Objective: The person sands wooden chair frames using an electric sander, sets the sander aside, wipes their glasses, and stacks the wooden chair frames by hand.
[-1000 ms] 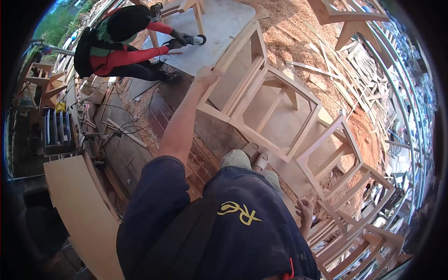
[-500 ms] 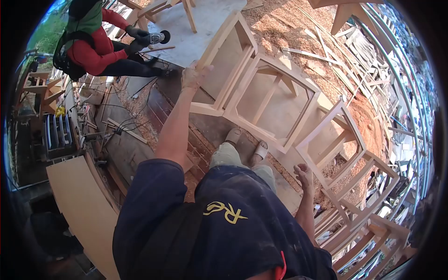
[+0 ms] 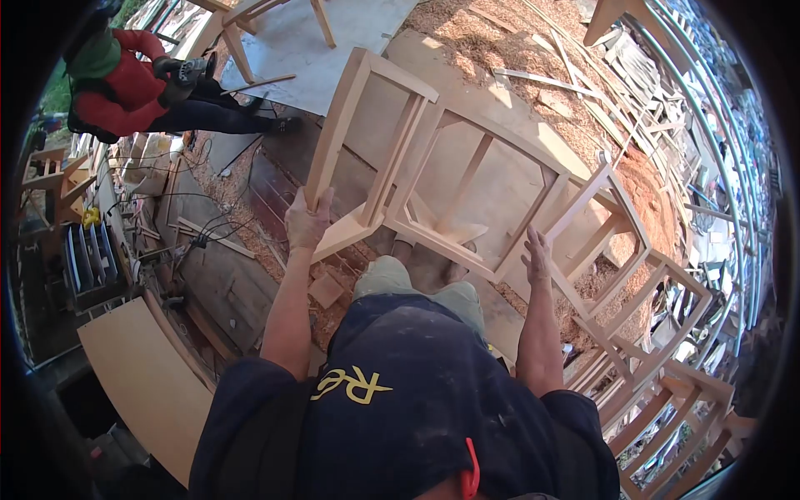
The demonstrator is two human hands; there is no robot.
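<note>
My left hand (image 3: pixel 307 221) is closed round the lower part of a side post on a pale wooden chair frame (image 3: pixel 340 125). The open seat frame (image 3: pixel 487 260) of this chair faces up, just in front of my legs. My right hand (image 3: pixel 537 254) is raised with its fingers apart, beside the right edge of the seat frame and near a second wooden chair frame (image 3: pixel 621 187). Nothing shows in that hand.
A co-worker (image 3: pixel 125 87) at the upper left holds a power tool (image 3: pixel 198 70) beside a pale board (image 3: pixel 308 71). More chair frames (image 3: pixel 667 400) stand at the lower right. A curved wooden panel (image 3: pixel 150 383) lies at the lower left. Cables (image 3: pixel 202 239) cross the floor.
The held chair frame has turned and its back now stands nearer me. My left hand has moved down and closer with it. My right hand has risen. The co-worker appears further left.
</note>
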